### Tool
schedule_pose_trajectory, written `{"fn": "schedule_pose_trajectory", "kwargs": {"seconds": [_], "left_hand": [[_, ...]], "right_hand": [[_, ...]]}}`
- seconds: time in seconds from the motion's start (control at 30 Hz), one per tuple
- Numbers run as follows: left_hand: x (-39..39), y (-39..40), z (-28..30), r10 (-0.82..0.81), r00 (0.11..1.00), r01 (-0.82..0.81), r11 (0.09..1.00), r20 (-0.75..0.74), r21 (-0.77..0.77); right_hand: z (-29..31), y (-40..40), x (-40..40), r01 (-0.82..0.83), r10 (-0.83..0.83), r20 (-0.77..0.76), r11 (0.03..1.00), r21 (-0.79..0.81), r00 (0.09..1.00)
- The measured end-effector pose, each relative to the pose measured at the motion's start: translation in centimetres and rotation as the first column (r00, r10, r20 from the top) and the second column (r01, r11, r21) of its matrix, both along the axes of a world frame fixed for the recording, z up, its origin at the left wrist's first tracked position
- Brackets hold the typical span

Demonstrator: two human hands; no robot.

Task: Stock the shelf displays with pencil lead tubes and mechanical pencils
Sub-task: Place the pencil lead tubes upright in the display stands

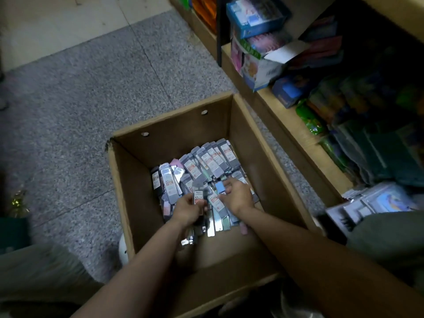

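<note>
Forearms reach down into the cardboard box on the floor beside the shelf. Loose lead tubes heaped inside. Left hand grips a small bunch; right hand pinches one more. Best gathered label-up, aligned, before lifting.

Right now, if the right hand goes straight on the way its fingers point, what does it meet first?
Probably the small blue piece at the right hand's fingertips, then the lead tubes behind it; depth is unclear.
</note>
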State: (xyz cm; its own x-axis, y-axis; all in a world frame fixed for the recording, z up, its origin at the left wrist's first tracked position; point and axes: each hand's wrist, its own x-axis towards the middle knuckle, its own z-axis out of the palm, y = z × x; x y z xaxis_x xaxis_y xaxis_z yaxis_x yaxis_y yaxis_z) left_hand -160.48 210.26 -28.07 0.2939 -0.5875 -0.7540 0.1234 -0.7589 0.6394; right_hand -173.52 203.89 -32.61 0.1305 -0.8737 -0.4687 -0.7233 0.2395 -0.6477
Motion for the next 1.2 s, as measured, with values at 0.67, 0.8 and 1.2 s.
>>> {"fn": "schedule_pose_trajectory", "kwargs": {"seconds": [0.67,0.8,1.2], "left_hand": [[-7.8,-12.1,28.6,-0.644,0.707,0.569,0.272,0.292,-0.776],[-10.9,-13.3,30.1,-0.723,0.65,0.517,0.194,0.235,-0.834],[-13.3,-16.3,30.5,-0.735,0.675,0.365,0.252,0.068,-0.896]], "right_hand": [[38.0,-1.5,-14.3,0.175,-0.11,0.136,0.653,-0.737,0.985],[42.0,-0.9,-19.1,0.282,-0.209,0.196,0.574,-0.768,0.958],[47.7,-3.8,-26.9,0.061,-0.553,-0.186,0.397,-0.916,0.812]]}}
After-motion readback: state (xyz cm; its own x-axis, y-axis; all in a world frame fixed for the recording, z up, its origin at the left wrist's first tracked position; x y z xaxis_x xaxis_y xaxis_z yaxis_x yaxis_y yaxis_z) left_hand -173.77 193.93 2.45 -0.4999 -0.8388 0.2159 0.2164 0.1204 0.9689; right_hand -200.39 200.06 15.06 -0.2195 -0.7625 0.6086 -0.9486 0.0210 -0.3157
